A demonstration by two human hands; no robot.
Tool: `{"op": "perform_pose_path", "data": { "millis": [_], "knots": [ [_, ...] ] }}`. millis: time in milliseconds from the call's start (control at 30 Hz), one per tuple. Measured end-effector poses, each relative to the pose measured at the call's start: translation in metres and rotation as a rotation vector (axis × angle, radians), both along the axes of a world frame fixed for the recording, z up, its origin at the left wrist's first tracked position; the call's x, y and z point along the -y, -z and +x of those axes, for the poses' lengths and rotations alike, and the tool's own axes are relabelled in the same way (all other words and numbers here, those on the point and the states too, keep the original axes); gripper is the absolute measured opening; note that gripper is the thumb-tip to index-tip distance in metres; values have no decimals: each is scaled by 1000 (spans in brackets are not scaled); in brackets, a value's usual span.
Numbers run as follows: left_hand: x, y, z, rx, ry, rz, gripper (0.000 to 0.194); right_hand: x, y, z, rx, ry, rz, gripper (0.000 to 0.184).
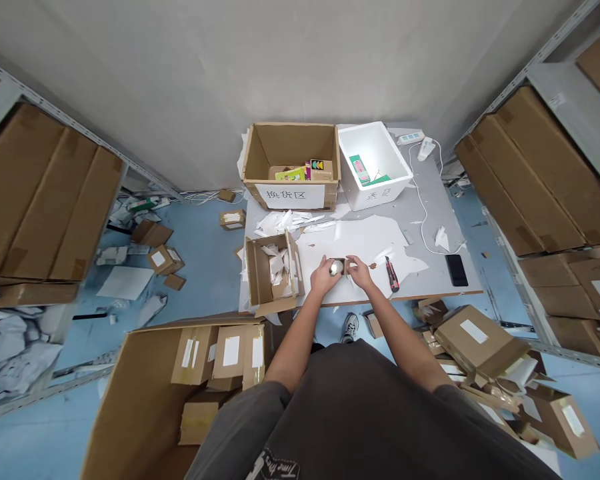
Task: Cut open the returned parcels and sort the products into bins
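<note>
Near the front of the table, a small brown box (343,262) is between my two hands, and a shiny, whitish round object (337,267) shows at it. My left hand (323,275) is closed around the box's left side, next to the round object. The fingers of my right hand (359,272) are closed at the box's right end. What the round object is, I cannot make out. A red and black box cutter (392,274) lies to the right of my right hand. An open carton (253,270) with torn white paper stands left of my hands.
At the table's back stand a labelled cardboard box (290,195) and a white foam box (376,195), both holding small packages. A phone (457,270) and a power strip (411,137) lie at right. A big carton of parcels (130,400) is at lower left; parcels (480,340) pile at lower right.
</note>
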State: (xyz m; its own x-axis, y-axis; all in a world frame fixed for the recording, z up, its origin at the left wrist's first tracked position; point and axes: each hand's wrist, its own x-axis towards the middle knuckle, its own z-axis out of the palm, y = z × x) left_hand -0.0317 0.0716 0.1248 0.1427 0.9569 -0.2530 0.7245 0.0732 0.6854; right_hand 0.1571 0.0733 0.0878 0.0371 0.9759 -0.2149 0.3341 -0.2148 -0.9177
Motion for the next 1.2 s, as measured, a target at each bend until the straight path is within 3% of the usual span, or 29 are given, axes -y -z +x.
{"op": "perform_pose_path", "data": {
  "millis": [67, 167, 333, 633, 700, 800, 867, 1000, 1100, 1200],
  "knots": [
    [-8, -8, 7, -144, 1, -50, 48, 6, 3, -1, -52, 4, -18, 53],
    [-24, -13, 20, -284, 8, -149, 54, 16, 9, -6, -88, -45, -26, 67],
    [-40, -17, 30, -356, 36, -237, 59, 26, 12, -15, 0, -150, 10, 93],
    [-15, -46, -4, -195, 41, 45, 57, 8, 13, -35, 97, -180, 23, 75],
    [-15, -58, -14, -141, 1, 112, 54, 2, 13, -39, 98, -208, 21, 73],
    [-19, -83, -28, -74, -104, 77, 52, -9, 11, -48, 96, -223, 1, 74],
    [-23, -102, -37, -40, -155, 79, 51, -15, 10, -54, 105, -225, -9, 79],
    [-36, -139, -51, 28, -205, 227, 46, -23, -1, -59, 123, -230, -9, 97],
    [-48, -166, -59, 124, -204, 314, 41, -23, -23, -54, 102, -192, -7, 119],
    [-61, -191, -64, 295, -164, 354, 39, -19, -59, -43, 25, -164, 52, 129]
  ]
}}
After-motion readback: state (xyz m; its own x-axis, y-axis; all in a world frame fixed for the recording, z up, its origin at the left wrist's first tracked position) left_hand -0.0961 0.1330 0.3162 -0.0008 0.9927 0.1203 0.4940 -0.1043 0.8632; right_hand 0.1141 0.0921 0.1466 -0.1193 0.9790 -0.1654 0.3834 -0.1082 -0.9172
